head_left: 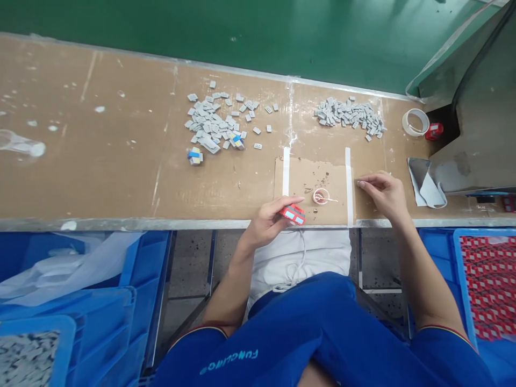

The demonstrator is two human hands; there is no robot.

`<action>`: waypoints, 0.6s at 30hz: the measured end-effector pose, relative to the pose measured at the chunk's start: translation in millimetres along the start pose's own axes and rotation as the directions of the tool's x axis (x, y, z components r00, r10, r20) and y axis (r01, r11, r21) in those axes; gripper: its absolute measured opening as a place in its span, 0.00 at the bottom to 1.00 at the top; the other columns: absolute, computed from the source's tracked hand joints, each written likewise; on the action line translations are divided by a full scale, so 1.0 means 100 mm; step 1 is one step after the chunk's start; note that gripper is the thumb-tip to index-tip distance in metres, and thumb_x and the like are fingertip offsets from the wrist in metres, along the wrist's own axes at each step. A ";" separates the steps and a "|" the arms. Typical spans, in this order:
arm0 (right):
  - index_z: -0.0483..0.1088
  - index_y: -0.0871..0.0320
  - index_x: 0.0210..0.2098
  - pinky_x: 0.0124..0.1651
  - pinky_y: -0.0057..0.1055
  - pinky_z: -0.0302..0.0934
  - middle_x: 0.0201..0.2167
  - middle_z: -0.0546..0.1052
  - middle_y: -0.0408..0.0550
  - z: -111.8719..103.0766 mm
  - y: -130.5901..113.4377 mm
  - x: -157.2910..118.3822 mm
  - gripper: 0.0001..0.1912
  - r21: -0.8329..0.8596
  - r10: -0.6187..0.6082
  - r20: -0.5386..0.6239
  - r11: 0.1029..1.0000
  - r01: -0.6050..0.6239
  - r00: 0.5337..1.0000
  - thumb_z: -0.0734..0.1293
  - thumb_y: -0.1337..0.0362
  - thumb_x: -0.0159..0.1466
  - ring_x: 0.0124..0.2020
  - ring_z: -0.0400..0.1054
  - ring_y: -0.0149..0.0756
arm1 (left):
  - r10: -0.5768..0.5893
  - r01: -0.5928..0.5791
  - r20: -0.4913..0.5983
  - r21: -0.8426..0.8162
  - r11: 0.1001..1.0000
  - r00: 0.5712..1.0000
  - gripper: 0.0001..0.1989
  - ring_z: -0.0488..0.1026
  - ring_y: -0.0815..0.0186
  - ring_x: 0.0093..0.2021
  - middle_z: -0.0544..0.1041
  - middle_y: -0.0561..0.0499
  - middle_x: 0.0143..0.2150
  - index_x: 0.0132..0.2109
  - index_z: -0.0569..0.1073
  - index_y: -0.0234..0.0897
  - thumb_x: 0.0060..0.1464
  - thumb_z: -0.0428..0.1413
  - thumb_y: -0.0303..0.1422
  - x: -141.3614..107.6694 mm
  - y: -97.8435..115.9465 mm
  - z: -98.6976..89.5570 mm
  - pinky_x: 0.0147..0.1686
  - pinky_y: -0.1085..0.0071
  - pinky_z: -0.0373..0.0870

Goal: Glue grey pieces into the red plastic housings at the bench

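My left hand (266, 221) is closed around a small red toy vehicle body (293, 214) with pale window panels, held at the table's front edge. To its right, a small round cup (321, 196) with a thin pale stick across it sits on a taped-down cardboard sheet (300, 174). Tiny dark bits lie scattered about the cup. My right hand (385, 194) hovers just right of the white tape strip (349, 188), thumb and forefinger pinched together. Whatever those fingertips hold is too small to make out.
Loose grey pieces lie in a left pile (209, 121) and a right pile (350, 114). A tape roll (415, 122) stands near a metal box (479, 129). Blue crates flank me; the right crate (463, 279) holds red parts, the left crate (66, 328) grey ones.
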State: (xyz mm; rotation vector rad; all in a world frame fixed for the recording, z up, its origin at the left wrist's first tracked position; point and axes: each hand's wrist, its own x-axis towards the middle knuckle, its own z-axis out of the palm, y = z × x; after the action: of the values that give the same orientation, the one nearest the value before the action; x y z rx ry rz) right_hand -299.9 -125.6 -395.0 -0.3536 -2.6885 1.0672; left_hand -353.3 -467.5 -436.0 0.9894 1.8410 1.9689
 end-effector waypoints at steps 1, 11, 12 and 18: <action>0.82 0.55 0.34 0.39 0.36 0.70 0.34 0.83 0.49 -0.02 -0.01 -0.05 0.09 -0.038 -0.026 0.007 0.999 0.027 1.000 0.72 0.57 0.63 0.34 0.77 0.40 | 0.004 -0.004 0.008 -0.009 1.000 1.000 0.21 0.83 0.61 0.43 0.85 0.43 0.45 0.64 0.77 0.42 0.67 0.61 0.35 0.00 0.00 0.00 0.46 0.65 0.80; 0.76 0.56 0.34 0.39 0.38 0.66 0.37 0.79 0.55 0.02 0.00 -0.19 0.10 -0.547 -0.188 0.147 0.803 0.238 0.971 0.64 0.63 0.70 0.38 0.74 0.46 | -0.130 0.129 0.006 -0.175 0.976 0.991 0.18 0.84 0.64 0.40 0.85 0.44 0.44 0.54 0.78 0.38 0.60 0.68 0.38 -0.05 -0.07 0.04 0.38 0.72 0.80; 0.75 0.56 0.33 0.39 0.37 0.66 0.36 0.79 0.55 0.03 -0.01 -0.20 0.11 -0.561 -0.192 0.156 0.790 0.247 0.969 0.64 0.63 0.70 0.37 0.74 0.45 | -0.130 0.128 0.005 -0.182 0.975 0.992 0.17 0.84 0.63 0.41 0.86 0.43 0.45 0.54 0.78 0.38 0.61 0.68 0.38 -0.05 -0.06 0.05 0.39 0.71 0.80; 0.75 0.55 0.35 0.35 0.35 0.65 0.33 0.79 0.49 -0.03 -0.41 -0.49 0.07 -0.397 -0.197 0.028 0.897 0.192 0.980 0.67 0.64 0.70 0.31 0.73 0.40 | -0.126 0.128 0.021 -0.213 0.969 0.992 0.16 0.86 0.59 0.47 0.87 0.40 0.50 0.54 0.80 0.38 0.62 0.66 0.40 -0.04 -0.02 0.05 0.46 0.67 0.83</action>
State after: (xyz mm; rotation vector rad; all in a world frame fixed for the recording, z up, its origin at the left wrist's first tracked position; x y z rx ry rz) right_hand -258.1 -167.4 -370.1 -0.1493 -2.8441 0.4534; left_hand -348.1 -465.8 -438.8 0.7933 1.6027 2.0302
